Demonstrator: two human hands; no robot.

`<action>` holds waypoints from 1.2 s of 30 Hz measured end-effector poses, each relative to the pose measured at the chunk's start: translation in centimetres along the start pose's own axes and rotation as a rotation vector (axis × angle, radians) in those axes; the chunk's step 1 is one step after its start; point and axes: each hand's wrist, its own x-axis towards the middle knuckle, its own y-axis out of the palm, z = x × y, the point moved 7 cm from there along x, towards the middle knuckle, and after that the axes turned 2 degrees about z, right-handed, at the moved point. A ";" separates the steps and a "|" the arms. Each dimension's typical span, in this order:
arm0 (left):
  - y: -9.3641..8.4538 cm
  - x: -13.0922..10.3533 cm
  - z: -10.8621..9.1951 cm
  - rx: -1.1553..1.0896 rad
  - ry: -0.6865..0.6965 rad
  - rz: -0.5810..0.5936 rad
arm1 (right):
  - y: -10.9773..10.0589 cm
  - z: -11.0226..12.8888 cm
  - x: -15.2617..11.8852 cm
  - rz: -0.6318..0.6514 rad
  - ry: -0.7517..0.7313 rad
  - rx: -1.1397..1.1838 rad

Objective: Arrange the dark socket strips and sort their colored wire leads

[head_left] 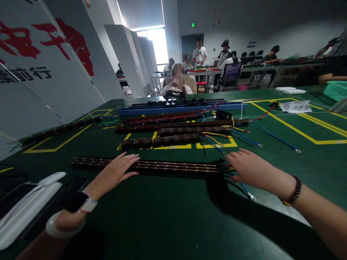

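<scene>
A long dark strip (176,167) with thin copper-coloured lines and small shiny fittings along it lies across the green table before me. My left hand (115,171) rests over its left part, fingers stretched out and thumb apart. At the strip's right end, the fingers and thumb of my right hand (245,166) close around its wires; the palm hides part of them. From under that hand a blue wire (245,188) with a metal ring terminal runs toward me. Behind it lie similar strips (162,140), with yellow, red and blue wires ending in ring terminals.
Farther back are blue rails (184,107) topped by black parts, and a small black box (223,115). A white device (29,209) sits at left. Yellow tape (287,126) marks the green table (168,224). One person (177,81) sits opposite; several others work behind.
</scene>
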 end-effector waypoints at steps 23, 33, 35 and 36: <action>-1.5 -1.6 3.4 -0.079 -0.237 -0.092 | 2.8 5.3 3.3 0.209 -0.106 0.708; -6.0 5.4 -17.5 -0.637 0.225 0.150 | 2.3 8.1 5.4 0.078 -0.229 0.622; -6.0 6.2 -20.8 -0.752 0.300 0.281 | 1.6 7.7 5.1 -0.006 -0.210 0.647; -5.7 6.6 -21.9 -0.816 0.305 0.343 | 1.4 7.1 4.7 -0.035 -0.173 0.656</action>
